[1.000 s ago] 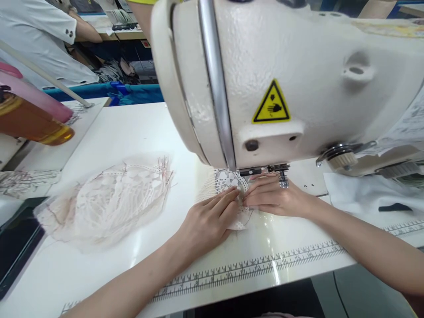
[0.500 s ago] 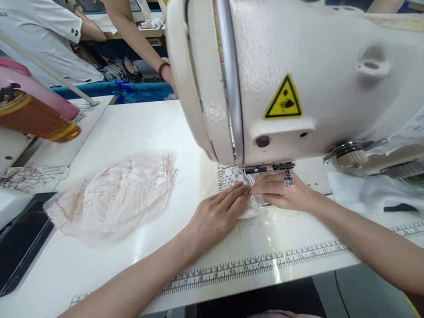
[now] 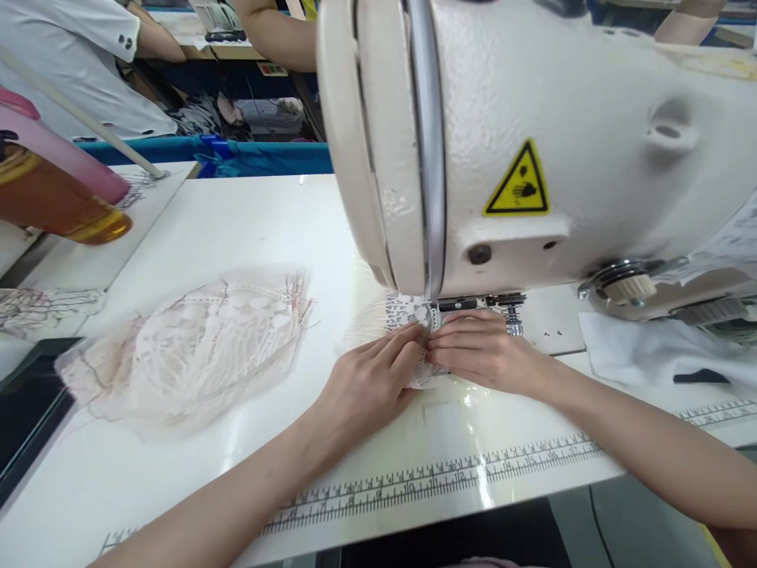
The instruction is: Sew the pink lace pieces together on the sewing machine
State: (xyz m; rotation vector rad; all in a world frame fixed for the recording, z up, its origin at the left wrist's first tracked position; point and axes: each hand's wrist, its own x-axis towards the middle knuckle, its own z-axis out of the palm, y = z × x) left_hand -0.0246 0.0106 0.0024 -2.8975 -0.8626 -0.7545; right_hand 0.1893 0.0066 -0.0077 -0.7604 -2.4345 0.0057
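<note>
In front of the sewing machine [image 3: 532, 102], my left hand [image 3: 377, 372] and right hand [image 3: 490, 352], together, fingers outstretched, press lace [image 3: 407, 311] that uneven pulling could pucker.

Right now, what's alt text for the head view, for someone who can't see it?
A person's hands, left and right, rest close together on white lace at a sewing machine. Another pale, lacy piece with loose threads lies to their left on the white table, whose near edge has ruler markings.
</note>
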